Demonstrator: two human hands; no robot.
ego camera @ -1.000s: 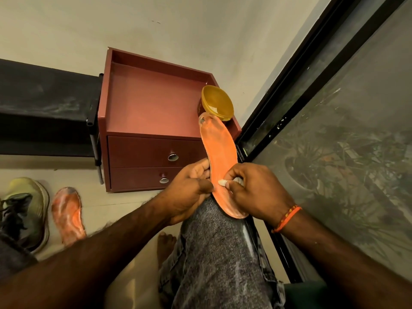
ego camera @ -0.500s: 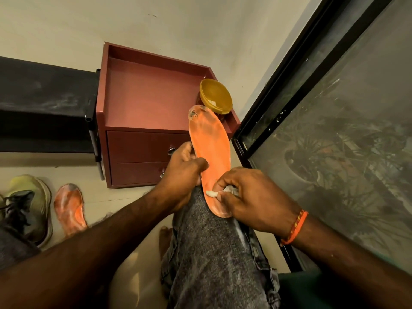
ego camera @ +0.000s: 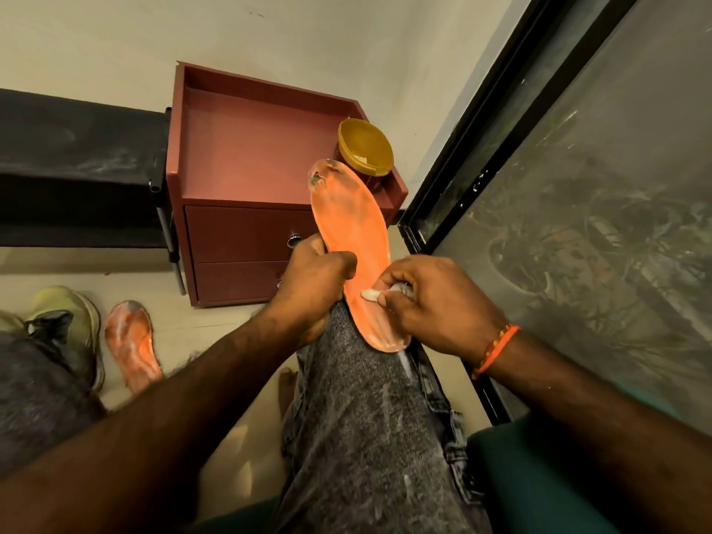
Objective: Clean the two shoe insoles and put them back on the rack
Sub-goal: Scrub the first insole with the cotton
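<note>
The right hand (ego camera: 435, 302), fingers curled, pinches a small white wad (ego camera: 370, 294) against the orange insole (ego camera: 356, 240). At its nine o'clock the left hand (ego camera: 314, 279) grips the insole's edge, propped on the knee (ego camera: 358, 379). The second insole (ego camera: 133, 346) lies on the floor at eight o'clock.

No readable text anywhere I look. Insole (ego camera: 350, 229) in my hands at center: no brand, no size no. visible.
</note>
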